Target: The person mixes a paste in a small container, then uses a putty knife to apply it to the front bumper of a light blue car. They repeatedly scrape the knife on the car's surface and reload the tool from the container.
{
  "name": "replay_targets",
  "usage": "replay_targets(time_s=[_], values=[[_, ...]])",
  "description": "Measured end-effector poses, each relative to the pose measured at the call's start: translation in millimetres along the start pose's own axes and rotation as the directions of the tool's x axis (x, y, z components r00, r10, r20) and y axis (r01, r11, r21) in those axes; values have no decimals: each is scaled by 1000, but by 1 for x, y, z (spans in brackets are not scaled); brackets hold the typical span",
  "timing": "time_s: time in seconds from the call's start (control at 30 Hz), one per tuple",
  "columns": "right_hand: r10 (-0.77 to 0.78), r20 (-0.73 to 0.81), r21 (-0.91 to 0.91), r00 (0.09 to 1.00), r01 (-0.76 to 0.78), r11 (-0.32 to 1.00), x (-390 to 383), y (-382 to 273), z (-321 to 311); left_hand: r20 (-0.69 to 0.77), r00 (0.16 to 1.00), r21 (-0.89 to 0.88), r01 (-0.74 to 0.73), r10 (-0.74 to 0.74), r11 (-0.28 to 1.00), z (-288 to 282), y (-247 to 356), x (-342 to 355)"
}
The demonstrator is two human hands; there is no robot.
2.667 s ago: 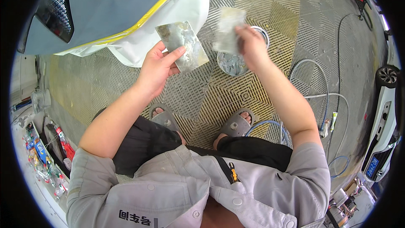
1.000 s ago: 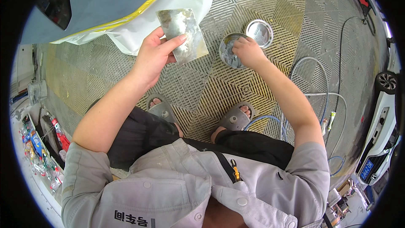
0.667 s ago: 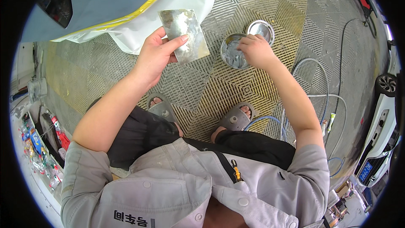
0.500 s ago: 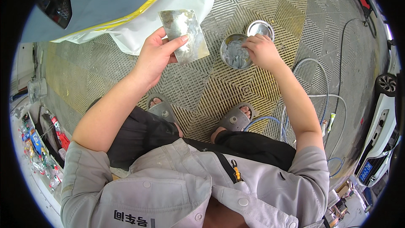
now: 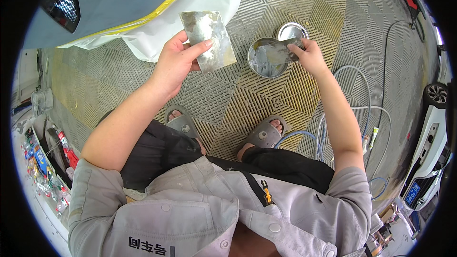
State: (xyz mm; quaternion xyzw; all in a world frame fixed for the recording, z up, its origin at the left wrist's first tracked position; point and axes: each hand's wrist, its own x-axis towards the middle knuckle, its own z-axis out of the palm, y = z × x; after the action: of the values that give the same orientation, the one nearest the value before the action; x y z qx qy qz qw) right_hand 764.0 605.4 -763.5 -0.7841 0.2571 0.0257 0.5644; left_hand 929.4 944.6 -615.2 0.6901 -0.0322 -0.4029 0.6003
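My left hand [image 5: 177,62] grips a thin, smeared metal putty plate [image 5: 209,38], thumb on its face and fingers behind. Right of it, on the floor, a round metal can [image 5: 250,65] holds grey putty [image 5: 264,63]. Its shiny round lid [image 5: 292,29] lies just beyond, at the can's far right. My right hand [image 5: 311,57] is closed on a flat putty scraper [image 5: 282,53], which slants over the can's right rim with its blade over the putty. Whether the blade touches the putty I cannot tell.
A grey car body panel [image 5: 128,0] edged with yellow tape [image 5: 157,12] and white masking sheet [image 5: 219,0] stands at the far left. Hoses [image 5: 366,90] curl over the grated floor [image 5: 309,0] at right. My slippered feet [image 5: 264,135] are below. A white car [image 5: 426,162] stands far right.
My right hand has drawn back to the right from over the can, bringing the scraper into sight. My left hand and the plate stay in place.
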Motion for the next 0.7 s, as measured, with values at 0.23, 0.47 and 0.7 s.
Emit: replay_targets(time_s=[0.23,0.47,0.7], values=[[177,42,444,983,-177,878,-2,-7,-6,0,1000,7,8,-8,1000,-1,-3,2],[167,140,541,976,-217,813,-9,-18,-9,-2,1000,-10,-9,9,1000,-3,-7,3],[17,310,727,951,-249,640,-16,-42,6,27,999,-33,41,-40,999,-5,-8,6]])
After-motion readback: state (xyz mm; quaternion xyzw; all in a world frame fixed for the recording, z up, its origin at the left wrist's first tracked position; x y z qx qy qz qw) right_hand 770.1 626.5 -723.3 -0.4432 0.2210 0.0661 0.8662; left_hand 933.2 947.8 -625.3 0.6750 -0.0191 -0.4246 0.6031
